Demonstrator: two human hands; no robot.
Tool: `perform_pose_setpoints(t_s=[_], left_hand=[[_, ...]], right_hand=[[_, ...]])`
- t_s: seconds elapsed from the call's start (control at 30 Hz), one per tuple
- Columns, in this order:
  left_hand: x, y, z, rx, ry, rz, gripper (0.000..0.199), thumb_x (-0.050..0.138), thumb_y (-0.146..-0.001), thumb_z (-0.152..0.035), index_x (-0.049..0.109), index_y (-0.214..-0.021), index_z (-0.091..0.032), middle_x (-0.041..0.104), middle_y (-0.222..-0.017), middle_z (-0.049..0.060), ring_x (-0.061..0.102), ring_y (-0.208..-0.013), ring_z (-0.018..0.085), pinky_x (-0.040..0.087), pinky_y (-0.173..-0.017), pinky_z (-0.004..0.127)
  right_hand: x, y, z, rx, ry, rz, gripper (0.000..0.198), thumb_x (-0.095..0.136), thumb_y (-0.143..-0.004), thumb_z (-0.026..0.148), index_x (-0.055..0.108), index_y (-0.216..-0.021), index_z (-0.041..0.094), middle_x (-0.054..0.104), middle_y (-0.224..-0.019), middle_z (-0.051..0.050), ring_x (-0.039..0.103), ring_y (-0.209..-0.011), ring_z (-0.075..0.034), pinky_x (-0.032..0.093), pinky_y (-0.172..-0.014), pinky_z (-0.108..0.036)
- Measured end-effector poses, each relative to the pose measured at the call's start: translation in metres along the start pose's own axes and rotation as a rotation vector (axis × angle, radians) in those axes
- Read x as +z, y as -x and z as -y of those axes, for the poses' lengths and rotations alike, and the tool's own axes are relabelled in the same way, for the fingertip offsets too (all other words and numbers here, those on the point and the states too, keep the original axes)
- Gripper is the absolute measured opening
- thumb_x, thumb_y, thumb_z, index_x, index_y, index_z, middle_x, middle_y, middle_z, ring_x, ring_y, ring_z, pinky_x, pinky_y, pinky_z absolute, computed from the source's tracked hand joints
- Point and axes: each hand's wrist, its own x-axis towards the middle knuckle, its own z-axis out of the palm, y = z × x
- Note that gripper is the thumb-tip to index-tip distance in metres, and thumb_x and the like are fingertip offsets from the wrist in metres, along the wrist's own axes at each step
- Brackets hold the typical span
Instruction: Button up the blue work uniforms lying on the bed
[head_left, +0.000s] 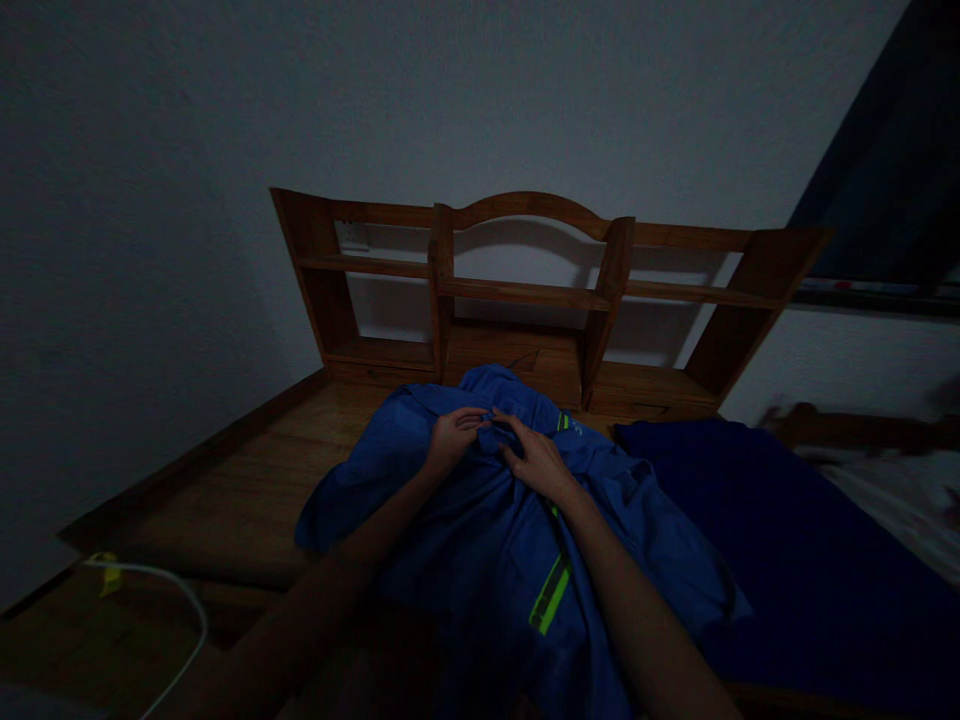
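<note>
A blue work jacket (465,540) with yellow-green reflective strips lies spread and rumpled on the wooden desk. My left hand (454,438) pinches a fold of its cloth near the upper middle. From the right, my right hand (534,460) grips the same fold, its thumb and forefinger close to the left fingertips. A small dark bit of the jacket shows between the two hands; I cannot make out whether it is a button. One green strip (551,595) runs below my right hand, and the lower part of the jacket falls toward me into shadow.
A wooden shelf unit (517,290) stands at the back against the wall. Dark blue cloth (750,520) covers the surface at right. A white cable (191,595) and a yellow tag (110,575) are at lower left. A dark curtain (892,160) hangs at upper right.
</note>
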Motion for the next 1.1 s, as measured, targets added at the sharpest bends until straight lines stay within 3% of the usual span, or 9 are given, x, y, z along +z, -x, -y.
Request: perform_pose_setpoints(t_s=[0.5, 1.1], left_hand=[[-0.001, -0.002, 0.007, 0.05, -0.162, -0.054, 0.032, 0.072, -0.065, -0.037, 0.067, -0.086, -0.013, 0.071, -0.088, 0.009, 0.067, -0.084, 0.022, 0.052, -0.081, 0.034], [-0.002, -0.001, 0.003, -0.045, -0.085, -0.092, 0.034, 0.076, -0.059, -0.037, 0.067, -0.084, -0.015, 0.072, -0.079, 0.006, 0.066, -0.078, 0.02, 0.051, -0.072, 0.029]], right_hand=[[0.003, 0.0, -0.003, -0.026, -0.026, -0.017, 0.059, 0.048, -0.081, 0.016, 0.034, -0.136, 0.032, 0.039, -0.141, 0.004, 0.041, -0.127, -0.014, 0.035, -0.106, -0.035], [0.004, -0.001, -0.005, 0.016, -0.005, -0.012, 0.058, 0.049, -0.081, 0.017, 0.037, -0.136, 0.031, 0.043, -0.139, 0.003, 0.044, -0.125, -0.015, 0.036, -0.105, -0.036]])
